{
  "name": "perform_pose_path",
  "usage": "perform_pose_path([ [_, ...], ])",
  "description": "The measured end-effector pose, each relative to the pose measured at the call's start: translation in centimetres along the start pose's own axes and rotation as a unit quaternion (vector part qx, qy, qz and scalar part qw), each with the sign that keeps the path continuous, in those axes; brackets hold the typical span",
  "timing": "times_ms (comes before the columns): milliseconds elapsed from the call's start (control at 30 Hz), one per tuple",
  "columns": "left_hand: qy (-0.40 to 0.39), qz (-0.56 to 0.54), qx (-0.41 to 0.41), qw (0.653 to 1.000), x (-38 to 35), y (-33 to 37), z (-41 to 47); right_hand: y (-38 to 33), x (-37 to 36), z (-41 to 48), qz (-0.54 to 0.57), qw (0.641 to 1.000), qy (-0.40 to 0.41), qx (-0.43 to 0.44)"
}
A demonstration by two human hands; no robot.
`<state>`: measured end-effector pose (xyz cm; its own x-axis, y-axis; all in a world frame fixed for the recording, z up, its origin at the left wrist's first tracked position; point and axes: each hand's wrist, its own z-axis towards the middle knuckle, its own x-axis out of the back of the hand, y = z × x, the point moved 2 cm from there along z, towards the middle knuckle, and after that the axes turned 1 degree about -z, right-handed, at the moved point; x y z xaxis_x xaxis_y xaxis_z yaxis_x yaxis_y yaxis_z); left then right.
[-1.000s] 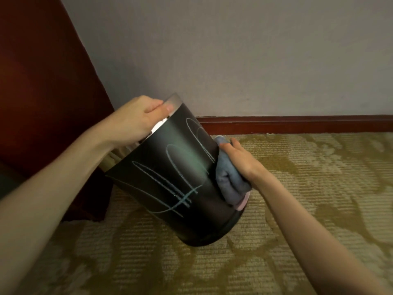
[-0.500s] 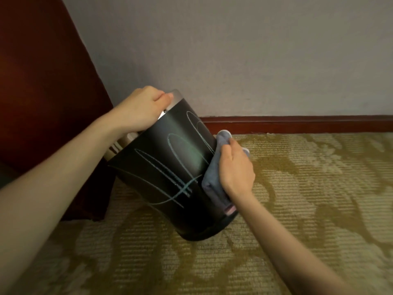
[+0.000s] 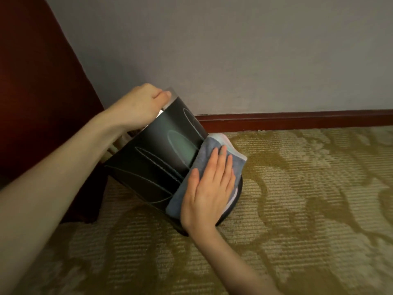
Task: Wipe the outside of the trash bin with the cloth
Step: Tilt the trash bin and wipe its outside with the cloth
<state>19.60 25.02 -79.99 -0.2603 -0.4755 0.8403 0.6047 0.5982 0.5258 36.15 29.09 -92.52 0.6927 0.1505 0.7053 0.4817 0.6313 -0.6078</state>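
Note:
A black round trash bin (image 3: 153, 158) with pale chalk-like scribbles on its side is tilted, its base resting on the carpet and its mouth turned up and to the left. My left hand (image 3: 138, 109) grips its silver rim at the top. My right hand (image 3: 210, 184) lies flat, fingers together, pressing a grey-blue cloth (image 3: 204, 150) against the bin's right side near the base. The cloth covers part of the scribbles and its pale underside sticks out to the right.
The bin stands on a patterned olive and beige carpet (image 3: 297, 209). A dark red wooden panel (image 3: 38, 92) rises at the left, close behind the bin. A grey wall (image 3: 255, 60) with a dark red baseboard (image 3: 297, 119) runs along the back.
My right hand has swung round from the bin's far right side onto its front-facing side and flattened on the cloth. The bin has turned slightly, with the scribbles shifting left.

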Motion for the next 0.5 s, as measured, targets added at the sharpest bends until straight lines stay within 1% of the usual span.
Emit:
perform_pose_path([
  [167, 0.013, -0.028, 0.006, 1.0, -0.5, 1.0, -0.3, 1.9, 0.9, 3.5, 0.104, 0.993, -0.052, -0.016],
  [333, 0.009, -0.018, -0.008, 1.0, -1.1, 1.5, -1.0, 3.0, 1.3, 6.5, 0.148, 0.982, -0.084, -0.077],
  [433, 0.007, -0.025, -0.03, 0.999, -1.2, 1.5, -1.5, 3.4, 1.1, 8.6, 0.155, 0.967, -0.153, -0.131],
  [500, 0.001, -0.039, -0.041, 0.998, -1.1, 1.3, -1.8, 3.3, 1.1, 9.9, 0.155, 0.957, -0.201, -0.141],
])
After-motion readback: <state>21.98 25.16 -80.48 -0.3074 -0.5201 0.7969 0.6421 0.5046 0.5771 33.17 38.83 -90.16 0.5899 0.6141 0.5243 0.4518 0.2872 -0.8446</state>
